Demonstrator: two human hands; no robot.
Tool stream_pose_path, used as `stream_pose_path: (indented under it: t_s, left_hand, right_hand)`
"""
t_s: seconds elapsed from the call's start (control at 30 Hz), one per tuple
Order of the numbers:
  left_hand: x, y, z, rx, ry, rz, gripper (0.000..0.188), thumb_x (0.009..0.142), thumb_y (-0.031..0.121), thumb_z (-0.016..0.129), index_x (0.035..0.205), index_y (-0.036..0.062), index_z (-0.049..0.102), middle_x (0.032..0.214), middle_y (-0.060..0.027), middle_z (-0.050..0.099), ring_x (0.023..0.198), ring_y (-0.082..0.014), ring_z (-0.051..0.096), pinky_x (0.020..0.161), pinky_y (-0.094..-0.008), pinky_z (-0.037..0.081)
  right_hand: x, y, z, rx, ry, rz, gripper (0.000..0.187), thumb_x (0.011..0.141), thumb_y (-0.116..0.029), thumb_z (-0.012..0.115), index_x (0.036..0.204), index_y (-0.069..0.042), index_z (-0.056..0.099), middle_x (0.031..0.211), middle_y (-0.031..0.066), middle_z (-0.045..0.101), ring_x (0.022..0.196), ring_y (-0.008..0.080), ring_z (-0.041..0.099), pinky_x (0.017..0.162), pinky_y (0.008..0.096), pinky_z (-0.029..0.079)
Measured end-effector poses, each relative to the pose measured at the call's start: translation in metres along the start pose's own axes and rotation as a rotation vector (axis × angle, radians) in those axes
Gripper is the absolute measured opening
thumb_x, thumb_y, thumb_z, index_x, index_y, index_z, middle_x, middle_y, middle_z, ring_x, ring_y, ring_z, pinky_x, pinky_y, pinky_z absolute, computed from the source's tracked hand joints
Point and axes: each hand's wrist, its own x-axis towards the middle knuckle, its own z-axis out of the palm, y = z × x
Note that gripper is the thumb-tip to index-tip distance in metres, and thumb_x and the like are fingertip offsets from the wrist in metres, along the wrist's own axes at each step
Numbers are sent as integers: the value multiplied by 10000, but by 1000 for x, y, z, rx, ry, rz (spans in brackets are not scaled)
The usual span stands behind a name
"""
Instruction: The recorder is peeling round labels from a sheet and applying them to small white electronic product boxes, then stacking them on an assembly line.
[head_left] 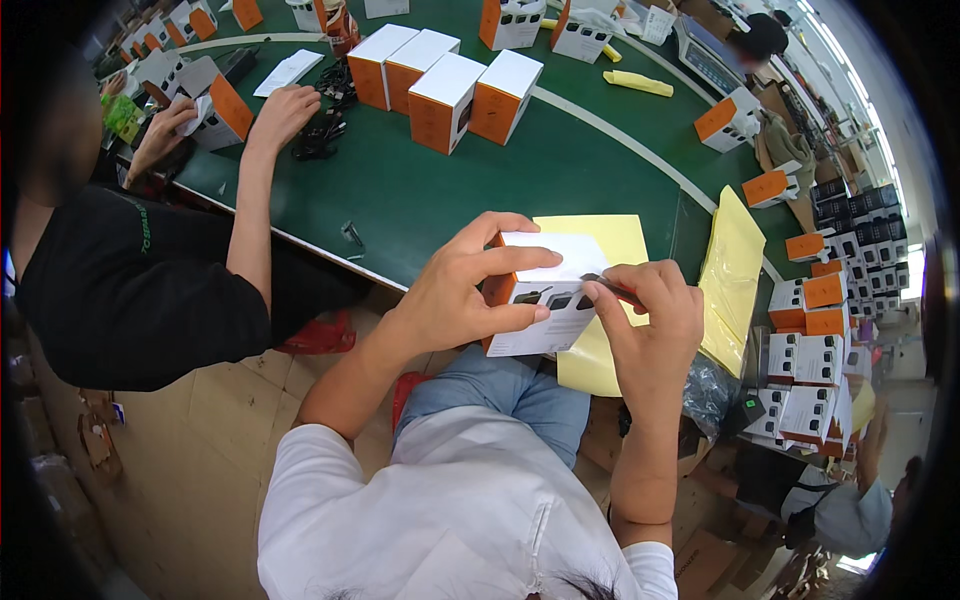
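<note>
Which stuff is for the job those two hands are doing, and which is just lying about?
Seems part of the job:
box, held by the left hand
thin dark tool, pinched in the right hand
yellow sheet, behind the box

Probably just lying about:
black cables
yellow scrap, farther off

The left hand [450, 287] grips a white carton [568, 284] while the right hand [657, 312] pinches what may be a dark tool [614, 288]

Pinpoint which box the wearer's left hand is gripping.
The orange-and-white box above the wearer's lap, between left hand and right hand; the other boxes sit apart from both.
</note>
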Motion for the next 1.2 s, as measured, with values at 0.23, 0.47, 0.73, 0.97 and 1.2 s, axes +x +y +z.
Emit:
stream_pose_path:
  t_s: [0.23, 0.47, 0.73, 0.97, 1.2]
  left_hand:
    - [-1, 2, -1, 44, 32, 77, 442, 758, 231, 867, 1175, 122, 772, 1295, -168, 582, 1067, -300, 632, 908, -373, 523]
    - [-6, 7, 0, 41, 24, 58, 457, 743, 227, 875, 1176, 123, 773, 1288, -158, 591, 1022, -283, 632, 881, -362, 523]
    - [-8, 9, 4, -19, 5, 13, 476, 708, 145, 894, 1167, 98, 776, 1308, -190, 602, 1182, -319, 618, 993, -397, 493]
    - [-10, 8, 4, 24, 26, 74, 456, 746, 217, 874, 1180, 118, 774, 1312, -168, 589, 1074, -303, 631, 917, -373, 519]
    - [-16, 8, 5, -7, -26, -18, 465, 705, 146, 893, 1155, 109, 784, 1315, -195, 607, 1186, -328, 621, 1001, -410, 495]
  right_hand:
    - [-5, -8, -12, -253, -66, -154, 191, 878, -135, 730, 1069, -125, 728, 947, 37, 621, 845, 225, 587, 820, 402, 392]
    - [-5, -3, -17, -356, -18, -174, 237, 883, -123, 725, 1119, -104, 709, 928, 49, 611, 858, 239, 576, 819, 395, 394]
    - [-14, -12, -4, 365, -89, 14, 171, 771, -28, 824, 929, -64, 766, 854, 45, 556, 744, 213, 543, 648, 345, 443]
    - [-10, -2, 5, 262, -140, -25, 217, 728, -91, 854, 928, -111, 771, 862, 24, 572, 750, 212, 518, 676, 342, 415]
    - [-10, 8, 5, 323, -239, 47, 268, 704, -127, 870, 951, -124, 766, 874, 15, 578, 781, 206, 518, 707, 340, 407]
